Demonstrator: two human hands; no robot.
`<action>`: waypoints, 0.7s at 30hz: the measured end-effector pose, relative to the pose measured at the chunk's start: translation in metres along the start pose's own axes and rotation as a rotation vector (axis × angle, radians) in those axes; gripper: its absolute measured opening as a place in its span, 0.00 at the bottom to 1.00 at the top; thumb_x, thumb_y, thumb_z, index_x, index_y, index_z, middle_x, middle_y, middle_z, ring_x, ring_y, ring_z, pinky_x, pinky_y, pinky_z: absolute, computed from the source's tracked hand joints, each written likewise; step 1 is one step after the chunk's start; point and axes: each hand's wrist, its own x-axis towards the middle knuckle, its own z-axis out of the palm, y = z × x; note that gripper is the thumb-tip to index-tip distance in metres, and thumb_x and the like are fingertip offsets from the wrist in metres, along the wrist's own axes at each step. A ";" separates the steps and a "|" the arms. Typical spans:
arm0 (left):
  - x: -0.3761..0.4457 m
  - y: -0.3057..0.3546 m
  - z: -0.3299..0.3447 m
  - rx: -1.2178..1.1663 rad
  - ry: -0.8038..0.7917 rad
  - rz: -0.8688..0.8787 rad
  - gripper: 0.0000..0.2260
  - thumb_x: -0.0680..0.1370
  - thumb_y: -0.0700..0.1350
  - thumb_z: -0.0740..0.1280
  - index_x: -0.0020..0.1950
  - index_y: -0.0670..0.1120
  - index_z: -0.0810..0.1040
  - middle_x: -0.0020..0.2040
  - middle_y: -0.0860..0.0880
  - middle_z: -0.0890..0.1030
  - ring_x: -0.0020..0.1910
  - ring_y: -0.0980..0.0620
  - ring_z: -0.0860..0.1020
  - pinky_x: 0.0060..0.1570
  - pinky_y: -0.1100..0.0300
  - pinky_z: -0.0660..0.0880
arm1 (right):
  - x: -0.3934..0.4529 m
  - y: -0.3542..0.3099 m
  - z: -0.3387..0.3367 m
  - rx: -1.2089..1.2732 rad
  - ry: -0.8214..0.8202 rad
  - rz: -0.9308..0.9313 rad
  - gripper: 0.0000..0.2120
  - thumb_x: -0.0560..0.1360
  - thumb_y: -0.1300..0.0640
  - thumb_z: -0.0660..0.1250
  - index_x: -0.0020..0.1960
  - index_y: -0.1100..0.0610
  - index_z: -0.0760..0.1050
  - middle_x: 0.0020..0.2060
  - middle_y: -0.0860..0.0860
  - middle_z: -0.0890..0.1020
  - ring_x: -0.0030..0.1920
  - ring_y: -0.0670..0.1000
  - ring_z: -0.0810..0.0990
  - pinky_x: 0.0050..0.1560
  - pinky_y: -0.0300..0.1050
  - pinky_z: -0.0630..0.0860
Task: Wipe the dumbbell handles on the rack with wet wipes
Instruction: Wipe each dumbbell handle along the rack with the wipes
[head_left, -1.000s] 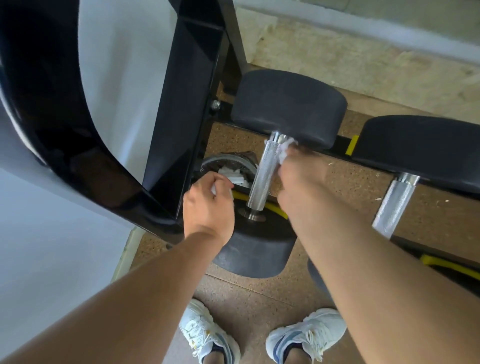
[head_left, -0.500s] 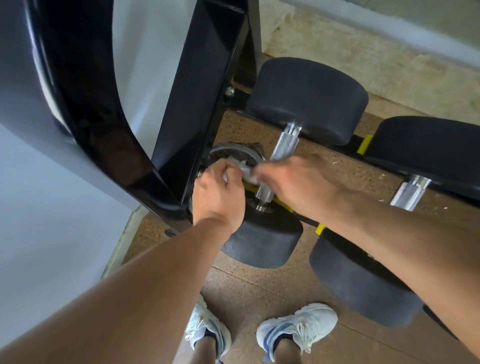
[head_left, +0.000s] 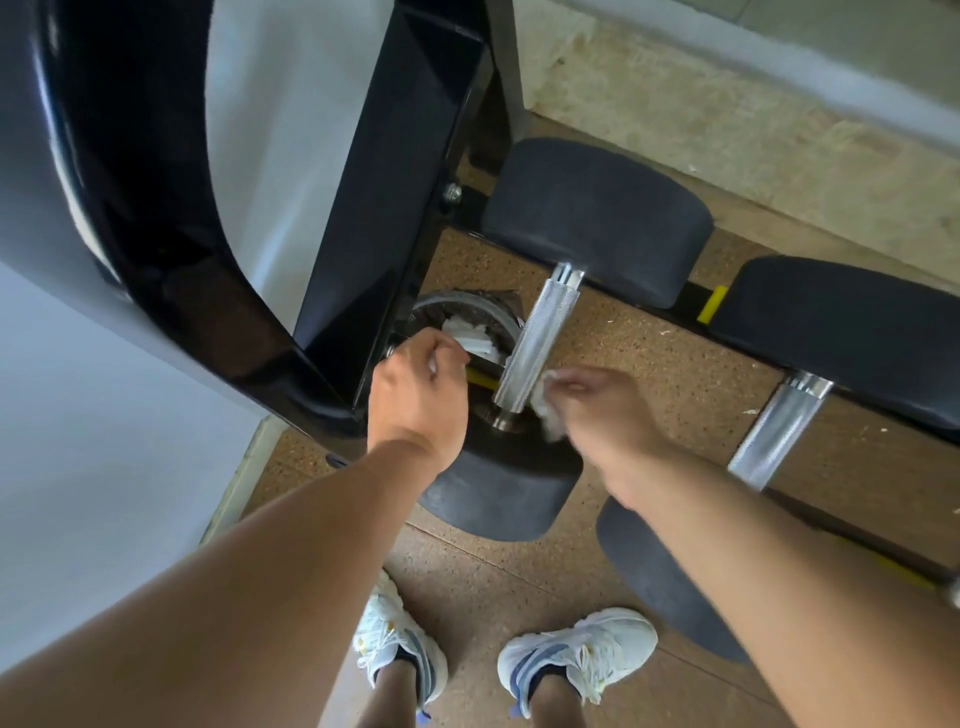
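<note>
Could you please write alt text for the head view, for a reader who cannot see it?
Right hand presses a crumpled white wipe beside a knurled dumbbell handle on a black rack. Left hand reaches over a bin of used wipes.

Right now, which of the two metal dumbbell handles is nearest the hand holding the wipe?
The left handle, beside the black upright; the wipe in the right hand is at its lower end.

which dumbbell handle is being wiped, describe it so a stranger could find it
Start at the black rack upright. The knurled steel handle nearest it is the one. Unlike the handle further right, it has the right hand pressing a white wipe beside it.
</note>
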 end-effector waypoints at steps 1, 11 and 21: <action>0.000 0.001 0.000 0.000 0.002 -0.004 0.14 0.79 0.42 0.56 0.39 0.53 0.78 0.38 0.55 0.79 0.38 0.57 0.75 0.35 0.61 0.67 | -0.003 0.002 0.010 -0.023 -0.031 0.018 0.08 0.79 0.55 0.66 0.46 0.50 0.84 0.36 0.45 0.85 0.36 0.44 0.83 0.30 0.32 0.73; 0.002 -0.001 0.001 -0.017 -0.011 -0.041 0.14 0.78 0.42 0.57 0.38 0.54 0.77 0.35 0.54 0.78 0.34 0.54 0.73 0.33 0.59 0.64 | 0.022 -0.060 0.016 0.736 0.372 0.105 0.07 0.72 0.54 0.76 0.44 0.49 0.78 0.43 0.44 0.83 0.41 0.41 0.81 0.41 0.37 0.75; 0.001 -0.002 -0.001 0.013 -0.016 -0.001 0.12 0.80 0.41 0.57 0.46 0.52 0.79 0.39 0.53 0.79 0.42 0.51 0.76 0.42 0.56 0.69 | -0.023 0.000 0.020 -0.029 0.336 -0.305 0.03 0.75 0.52 0.73 0.49 0.47 0.84 0.36 0.38 0.84 0.34 0.49 0.83 0.31 0.50 0.79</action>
